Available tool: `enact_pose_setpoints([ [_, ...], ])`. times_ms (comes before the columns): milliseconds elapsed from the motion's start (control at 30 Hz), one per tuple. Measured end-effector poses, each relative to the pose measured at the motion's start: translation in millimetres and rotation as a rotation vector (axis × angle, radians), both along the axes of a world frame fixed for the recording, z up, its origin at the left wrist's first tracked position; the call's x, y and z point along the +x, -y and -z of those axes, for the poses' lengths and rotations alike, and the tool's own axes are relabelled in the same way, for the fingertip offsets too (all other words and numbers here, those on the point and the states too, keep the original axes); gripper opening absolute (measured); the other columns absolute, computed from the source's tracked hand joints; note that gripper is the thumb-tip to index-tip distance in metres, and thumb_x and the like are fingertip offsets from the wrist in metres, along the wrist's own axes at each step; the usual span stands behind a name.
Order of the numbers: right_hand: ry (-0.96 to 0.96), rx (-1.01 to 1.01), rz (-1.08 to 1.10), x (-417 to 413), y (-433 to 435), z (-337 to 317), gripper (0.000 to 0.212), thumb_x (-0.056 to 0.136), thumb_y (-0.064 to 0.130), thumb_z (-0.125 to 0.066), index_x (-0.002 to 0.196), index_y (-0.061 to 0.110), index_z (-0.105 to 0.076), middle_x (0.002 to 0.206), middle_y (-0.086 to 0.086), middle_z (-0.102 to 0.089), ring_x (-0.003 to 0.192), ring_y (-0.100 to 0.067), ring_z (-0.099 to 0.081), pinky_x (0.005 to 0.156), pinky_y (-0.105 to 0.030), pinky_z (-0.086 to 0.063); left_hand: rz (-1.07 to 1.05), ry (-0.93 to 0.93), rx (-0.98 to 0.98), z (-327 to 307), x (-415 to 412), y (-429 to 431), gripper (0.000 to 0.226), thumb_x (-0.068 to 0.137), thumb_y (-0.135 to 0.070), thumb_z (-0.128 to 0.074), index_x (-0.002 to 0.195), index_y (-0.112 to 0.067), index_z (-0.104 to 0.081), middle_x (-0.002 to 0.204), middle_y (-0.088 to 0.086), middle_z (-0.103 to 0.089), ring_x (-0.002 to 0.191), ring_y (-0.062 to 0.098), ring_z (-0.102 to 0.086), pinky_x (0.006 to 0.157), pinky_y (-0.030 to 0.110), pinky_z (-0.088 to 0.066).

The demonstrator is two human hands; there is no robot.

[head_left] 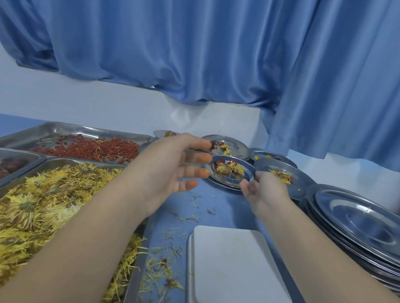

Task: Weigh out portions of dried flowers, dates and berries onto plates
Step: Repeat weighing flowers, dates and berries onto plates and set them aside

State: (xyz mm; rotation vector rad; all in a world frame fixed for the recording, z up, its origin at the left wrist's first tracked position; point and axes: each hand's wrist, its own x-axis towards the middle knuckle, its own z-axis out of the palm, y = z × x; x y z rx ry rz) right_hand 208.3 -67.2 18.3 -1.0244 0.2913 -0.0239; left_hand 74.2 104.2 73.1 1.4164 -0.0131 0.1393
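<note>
Nearest, the scale point(243, 268) stands unloaded between the flower tray point(24, 218) and the stack of empty plates point(364, 227), presumably so each is within reach. Beyond, a filled plate point(231, 171) sits on the surface point(212, 210) among other filled plates point(229, 147). The left hand point(175, 163) hovers beside it, fingers point(201, 172) spread; the right hand point(264, 191) touches its rim, grip indeterminate.

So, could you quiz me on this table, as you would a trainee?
1. True or false: a plate sits on the white scale.
2. The dried flowers heaped at near left are: A blue, B yellow, C green.
3. Fill in: the stack of empty plates stands to the scale's ____.
Key: 1 false; 2 B; 3 right.
</note>
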Motion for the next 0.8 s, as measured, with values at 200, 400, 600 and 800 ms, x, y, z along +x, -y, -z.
enact_pose_setpoints([
  [200, 0.371, -0.206, -0.084, -68.1, 40.6, -30.1, 0.011, 0.089, 0.001, -0.053, 0.097, 0.008, -0.057, 0.082, -0.009, -0.058, 0.062, -0.018, -0.063, 0.059, -0.027, -0.056, 0.092, -0.056, 0.281, 10.4, 0.7, 8.1, 0.017, 0.091, -0.03, -0.06, 0.095, -0.019, -0.073, 0.083, 0.0, -0.072, 0.069, 0.018, -0.066, 0.063, 0.028, -0.048],
  [400, 0.777, -1.571, 0.142, -106.9, 112.2, -11.2, 0.015, 0.086, 0.013, -0.06, 0.095, 0.023, -0.056, 0.1, 0.006, -0.051, 0.088, -0.008, -0.053, 0.078, -0.025, -0.043, 0.088, -0.011, 0.592, 22.4, 4.3, 23.1, 0.015, 0.094, -0.034, -0.057, 0.091, -0.03, -0.072, 0.086, -0.011, -0.073, 0.071, 0.011, -0.072, 0.074, 0.033, -0.054],
  [600, 0.502, -1.846, 0.069, -108.0, 150.7, -4.4, 0.035, 0.086, 0.033, -0.06, 0.121, 0.025, -0.057, 0.122, 0.0, -0.059, 0.114, -0.026, -0.053, 0.095, -0.044, -0.043, 0.143, 0.061, 0.887, 34.4, 1.2, 30.1, 0.013, 0.094, -0.039, -0.053, 0.095, -0.042, -0.066, 0.09, -0.024, -0.066, 0.075, -0.002, -0.068, 0.069, 0.022, -0.049],
  [800, 0.289, -1.876, -0.018, -116.0, 163.2, -6.3, 0.026, 0.086, 0.036, -0.058, 0.11, 0.027, -0.06, 0.093, 0.006, -0.068, 0.093, -0.021, -0.058, 0.079, -0.033, -0.048, 0.189, 0.057, 1.017, 40.0, -1.4, 34.8, 0.012, 0.095, -0.042, -0.052, 0.095, -0.048, -0.063, 0.09, -0.023, -0.065, 0.08, 0.003, -0.067, 0.075, 0.027, -0.054],
])
